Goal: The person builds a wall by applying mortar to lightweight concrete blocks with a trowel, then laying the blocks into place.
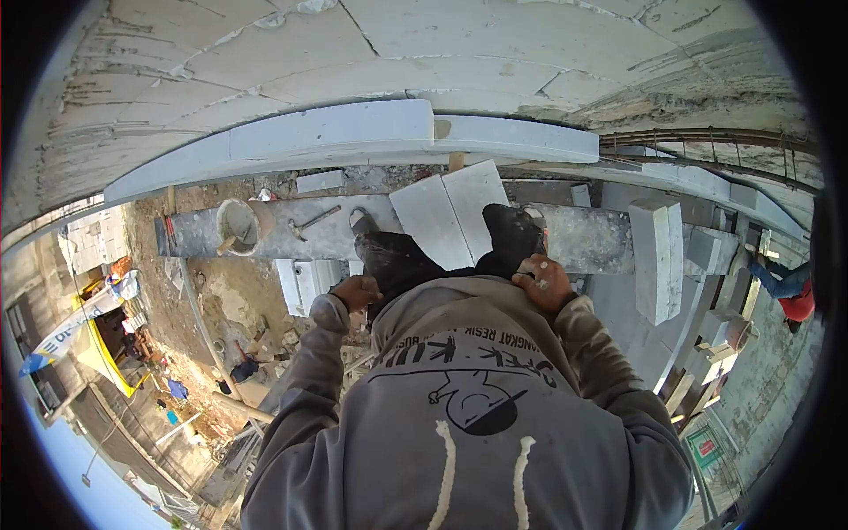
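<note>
My left hand point(356, 292) is closed at the side of my black trousers point(397, 261), its fingers curled on the cloth. On the other side, my right hand point(542, 283) has its fingers bent and closed on the trouser cloth by the thigh. Pale dust marks that hand. Between my feet lie two flat white blocks point(433, 221) side by side on a grey plank point(586, 240). Left of them a hammer point(314, 223) rests on the plank, beside a mortar-crusted bucket point(246, 228) with a wooden handle sticking out.
Ahead is a block wall with a row of white blocks point(331, 134) along its foot. More blocks point(655, 261) stand on the plank's right end. Steel bars point(707, 140) run along the right wall. A person in red point(798, 300) is far right. Rubble ground lies below left.
</note>
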Available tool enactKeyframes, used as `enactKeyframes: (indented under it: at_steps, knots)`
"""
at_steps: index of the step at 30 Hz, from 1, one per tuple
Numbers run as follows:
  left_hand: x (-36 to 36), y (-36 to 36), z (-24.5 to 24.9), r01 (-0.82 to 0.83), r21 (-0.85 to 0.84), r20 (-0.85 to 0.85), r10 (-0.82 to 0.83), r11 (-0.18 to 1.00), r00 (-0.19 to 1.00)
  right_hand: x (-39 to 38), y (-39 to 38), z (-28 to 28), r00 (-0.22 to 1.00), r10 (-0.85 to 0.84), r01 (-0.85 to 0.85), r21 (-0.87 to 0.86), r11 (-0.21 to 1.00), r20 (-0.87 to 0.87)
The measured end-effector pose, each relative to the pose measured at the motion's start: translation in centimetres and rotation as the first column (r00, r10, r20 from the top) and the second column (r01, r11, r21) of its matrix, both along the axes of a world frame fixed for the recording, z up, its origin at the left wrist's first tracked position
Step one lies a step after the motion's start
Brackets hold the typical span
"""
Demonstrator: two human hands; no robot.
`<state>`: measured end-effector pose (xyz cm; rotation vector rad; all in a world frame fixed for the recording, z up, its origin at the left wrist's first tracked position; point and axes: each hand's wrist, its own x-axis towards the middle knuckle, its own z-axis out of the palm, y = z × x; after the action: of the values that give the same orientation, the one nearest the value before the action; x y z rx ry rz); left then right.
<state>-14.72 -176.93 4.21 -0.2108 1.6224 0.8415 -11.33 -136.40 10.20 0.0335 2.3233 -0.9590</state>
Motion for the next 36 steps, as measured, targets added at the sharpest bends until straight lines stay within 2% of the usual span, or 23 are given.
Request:
enactKeyframes:
  at_steps: [1, 3, 4, 5, 7, 9, 13, 16, 21, 23, 25, 27, 28, 29, 31, 32, 33, 34, 35, 36]
  knots:
    - [0.4, -0.6, -0.3, -0.023, 0.000, -0.012, 0.023, 1.000, 1.000, -0.8, -0.2, -0.2, 0.999, -0.015, 0.016, -0.008, 1.000, 0.031]
    - [0.3, -1.3, -0.5, -0.235, -0.019, -0.003, 0.235, 0.972, 0.972, -1.5, -1.2, -1.7, 0.999, 0.035, -0.033, 0.058, 0.998, -0.036]
    - [0.4, -1.8, -0.6, -0.316, 0.043, 0.021, 0.315, 0.948, 0.949, -1.8, -1.4, -1.9, 0.996, 0.071, -0.066, 0.094, 0.993, -0.050]
    - [0.7, -2.2, -0.8, -0.320, 0.064, -0.002, 0.321, 0.945, 0.947, -2.2, -1.4, -2.0, 0.993, 0.103, -0.094, 0.135, 0.986, -0.061]
    - [1.5, -2.7, -1.5, -0.423, 0.144, 0.012, 0.425, 0.895, 0.905, -2.4, -1.4, -1.7, 0.992, 0.089, -0.074, 0.163, 0.984, -0.091]
    - [1.9, -3.1, -2.4, -0.438, 0.159, 0.036, 0.438, 0.885, 0.898, -2.4, -1.4, -1.4, 0.997, 0.051, -0.045, 0.086, 0.995, -0.060]
    - [2.1, -3.0, -2.1, -0.476, 0.179, 0.056, 0.474, 0.861, 0.879, -2.5, -1.9, -1.5, 1.000, 0.003, 0.000, 0.135, 0.991, -0.024]
    - [1.3, -3.2, -1.6, -0.551, 0.189, 0.156, 0.529, 0.813, 0.834, -2.3, -2.0, -1.7, 0.999, -0.041, 0.043, 0.141, 0.989, -0.020]
    - [0.5, -3.2, -2.4, -0.499, 0.188, 0.120, 0.485, 0.846, 0.866, -2.1, -1.8, -1.9, 0.997, -0.069, 0.074, 0.143, 0.987, -0.043]
    - [0.1, -2.8, -1.9, -0.451, 0.172, 0.004, 0.457, 0.876, 0.889, -2.4, -1.9, -1.3, 0.996, -0.094, 0.095, 0.166, 0.982, -0.013]
    - [-0.3, -2.4, -1.0, -0.441, 0.153, 0.029, 0.442, 0.884, 0.896, -2.6, -1.7, -1.4, 0.997, -0.082, 0.078, 0.172, 0.982, 0.015]
    - [-0.5, -2.6, -1.1, -0.501, 0.122, 0.051, 0.498, 0.857, 0.865, -2.6, -1.8, -1.2, 0.992, -0.128, 0.130, 0.195, 0.972, -0.022]
    - [-0.7, -2.6, -1.1, -0.489, 0.116, 0.050, 0.486, 0.865, 0.872, -2.8, -1.8, -0.1, 0.992, -0.126, 0.124, 0.158, 0.980, 0.003]
    - [-1.1, -2.6, -1.2, -0.472, 0.107, 0.049, 0.469, 0.875, 0.882, -2.7, -1.7, 0.5, 0.991, -0.127, 0.123, 0.118, 0.985, 0.029]
    - [-2.2, -3.2, -1.9, -0.415, 0.098, 0.065, 0.410, 0.905, 0.910, -1.8, -1.4, -1.4, 0.986, -0.161, 0.163, 0.094, 0.982, -0.033]
    - [-2.7, -3.6, -2.8, -0.212, 0.121, -0.089, 0.223, 0.970, 0.971, -1.4, -1.5, -2.6, 0.986, -0.143, 0.153, 0.123, 0.981, -0.086]
    - [-3.4, -4.7, -4.1, 0.098, 0.204, -0.322, -0.028, 0.974, 0.946, -1.0, -1.8, -3.3, 0.983, -0.125, 0.146, 0.153, 0.977, -0.137]
    - [-3.9, -5.6, -5.4, 0.368, 0.188, -0.584, -0.198, 0.910, 0.787, -0.4, -2.2, -3.0, 0.977, -0.165, 0.188, 0.183, 0.965, -0.136]
    - [-5.4, -4.9, -4.5, 0.696, 0.128, -0.846, -0.289, 0.706, 0.448, -0.1, -2.1, -3.5, 0.964, -0.219, 0.242, 0.164, 0.956, -0.150]
    - [-6.5, -4.4, -3.4, 0.499, 0.079, -0.553, -0.379, 0.863, 0.742, 0.3, -2.0, -4.3, 0.968, -0.223, 0.238, 0.144, 0.960, -0.111]
